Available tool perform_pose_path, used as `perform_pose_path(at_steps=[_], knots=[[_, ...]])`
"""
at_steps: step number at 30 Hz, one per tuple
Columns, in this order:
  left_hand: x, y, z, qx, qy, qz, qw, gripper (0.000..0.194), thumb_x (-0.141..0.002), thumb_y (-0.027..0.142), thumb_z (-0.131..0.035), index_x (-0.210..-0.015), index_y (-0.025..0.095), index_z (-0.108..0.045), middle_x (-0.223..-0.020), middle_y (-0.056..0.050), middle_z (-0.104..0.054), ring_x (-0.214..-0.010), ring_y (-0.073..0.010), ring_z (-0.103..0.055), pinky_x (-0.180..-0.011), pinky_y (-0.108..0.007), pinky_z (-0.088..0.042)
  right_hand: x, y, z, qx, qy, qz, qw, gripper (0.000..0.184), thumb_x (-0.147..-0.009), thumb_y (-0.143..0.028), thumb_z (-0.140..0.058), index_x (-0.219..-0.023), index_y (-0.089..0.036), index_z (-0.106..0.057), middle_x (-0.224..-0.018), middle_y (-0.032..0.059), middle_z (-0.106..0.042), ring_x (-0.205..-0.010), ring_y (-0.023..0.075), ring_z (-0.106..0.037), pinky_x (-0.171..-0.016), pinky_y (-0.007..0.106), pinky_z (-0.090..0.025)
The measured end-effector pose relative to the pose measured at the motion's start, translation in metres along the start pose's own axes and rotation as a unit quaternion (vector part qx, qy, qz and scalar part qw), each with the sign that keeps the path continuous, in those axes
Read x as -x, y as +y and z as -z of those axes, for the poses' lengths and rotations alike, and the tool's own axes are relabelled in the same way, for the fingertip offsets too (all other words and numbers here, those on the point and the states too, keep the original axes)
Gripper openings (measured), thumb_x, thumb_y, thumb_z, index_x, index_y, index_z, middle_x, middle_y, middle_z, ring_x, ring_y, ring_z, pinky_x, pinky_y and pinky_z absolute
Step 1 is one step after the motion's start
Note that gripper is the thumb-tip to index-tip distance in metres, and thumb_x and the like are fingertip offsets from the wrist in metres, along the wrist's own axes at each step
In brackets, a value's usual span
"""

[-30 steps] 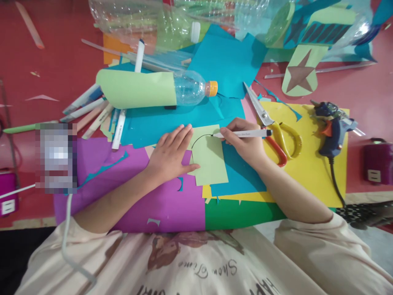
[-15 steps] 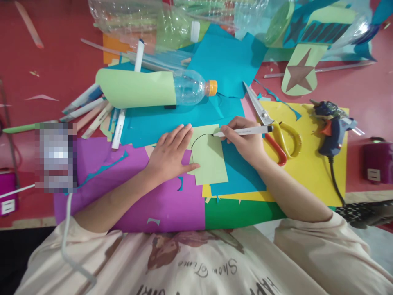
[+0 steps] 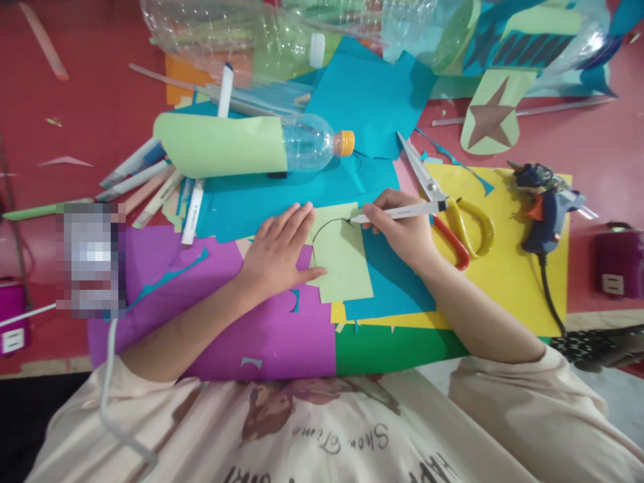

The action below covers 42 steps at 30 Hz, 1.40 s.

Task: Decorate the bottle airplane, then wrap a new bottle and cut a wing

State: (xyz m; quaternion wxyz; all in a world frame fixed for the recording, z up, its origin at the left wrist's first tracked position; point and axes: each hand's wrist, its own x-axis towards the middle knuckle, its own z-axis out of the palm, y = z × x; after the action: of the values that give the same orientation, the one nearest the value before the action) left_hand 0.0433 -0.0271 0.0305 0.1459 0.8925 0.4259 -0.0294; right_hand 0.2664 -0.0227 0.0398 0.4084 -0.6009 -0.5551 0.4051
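A light green piece of paper (image 3: 343,265) lies before me, with a black curved line drawn across its upper part. My left hand (image 3: 279,248) rests flat and open at the paper's left edge, thumb and fingertips touching it. In my right hand (image 3: 400,228) is a white marker (image 3: 402,213), gripped between thumb and fingers. Its tip meets the paper at the right end of the curve; the dark end points right. Just beyond that hand lie scissors (image 3: 431,190) with red and yellow handles.
A plastic bottle (image 3: 309,142) partly wrapped in green paper lies ahead, beside several markers (image 3: 194,213). At right, a blue glue gun (image 3: 546,221) sits on yellow paper (image 3: 508,288). Purple paper (image 3: 211,335) spreads at left. Clear plastic bottles (image 3: 201,33) fill the far side.
The black line has grown slightly at its right end, where it now bends downward. My right hand has shifted very little; my left hand stays in place.
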Motion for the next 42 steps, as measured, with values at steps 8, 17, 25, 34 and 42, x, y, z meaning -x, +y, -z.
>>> perform_pose_path(at_steps=[8, 17, 25, 34, 42], knots=[[0.0008, 0.0004, -0.0002, -0.006, 0.003, -0.004, 1.0, 0.09, -0.084, 0.062, -0.053, -0.15, 0.01, -0.022, -0.154, -0.018, -0.031, -0.144, -0.0319, -0.026, -0.115, -0.044, -0.023, 0.0001, 0.0, 0.0032, -0.017, 0.018, 0.007, 1.0, 0.027, -0.072, -0.015, -0.053, -0.048, -0.022, -0.043, -0.042, -0.0048, -0.049, -0.042, 0.0081, -0.041, -0.044, 0.024, -0.031], [0.0006, 0.0004, 0.0011, -0.014, 0.004, -0.006, 1.0, 0.091, -0.083, 0.062, -0.055, -0.149, 0.009, -0.023, -0.154, -0.018, -0.031, -0.144, -0.032, -0.027, -0.114, -0.044, -0.025, -0.0009, 0.0004, 0.0045, 0.018, 0.001, 0.005, 1.0, 0.028, -0.07, -0.012, -0.051, -0.047, -0.021, -0.04, -0.041, -0.0047, -0.047, -0.044, 0.0088, -0.041, -0.045, 0.024, -0.031], [0.0008, 0.0003, 0.0001, -0.005, 0.009, -0.005, 1.0, 0.091, -0.083, 0.062, -0.055, -0.15, 0.011, -0.022, -0.153, -0.018, -0.032, -0.144, -0.0323, -0.027, -0.114, -0.044, -0.024, -0.0009, 0.0021, 0.0064, 0.037, -0.012, 0.01, 0.999, 0.027, -0.07, -0.013, -0.05, -0.046, -0.021, -0.039, -0.042, -0.0044, -0.046, -0.044, 0.009, -0.04, -0.045, 0.025, -0.03], [0.0012, 0.0015, 0.0015, -0.01, 0.002, 0.001, 1.0, 0.091, -0.082, 0.061, -0.056, -0.149, 0.01, -0.023, -0.153, -0.018, -0.032, -0.144, -0.0316, -0.027, -0.115, -0.043, -0.024, -0.0012, 0.0018, 0.002, -0.026, -0.016, 0.003, 1.0, 0.025, -0.081, -0.035, -0.062, -0.061, -0.021, -0.053, -0.052, -0.003, -0.058, -0.046, 0.0096, -0.049, -0.045, 0.024, -0.036], [0.0006, 0.0, -0.0007, -0.006, 0.009, -0.006, 1.0, 0.091, -0.082, 0.062, -0.056, -0.15, 0.01, -0.022, -0.153, -0.018, -0.032, -0.144, -0.0321, -0.027, -0.114, -0.044, -0.024, -0.0013, 0.0013, -0.0004, -0.007, -0.015, 0.006, 1.0, 0.021, -0.077, -0.026, -0.061, -0.058, -0.021, -0.054, -0.05, -0.0039, -0.055, -0.047, 0.0089, -0.047, -0.046, 0.024, -0.035]])
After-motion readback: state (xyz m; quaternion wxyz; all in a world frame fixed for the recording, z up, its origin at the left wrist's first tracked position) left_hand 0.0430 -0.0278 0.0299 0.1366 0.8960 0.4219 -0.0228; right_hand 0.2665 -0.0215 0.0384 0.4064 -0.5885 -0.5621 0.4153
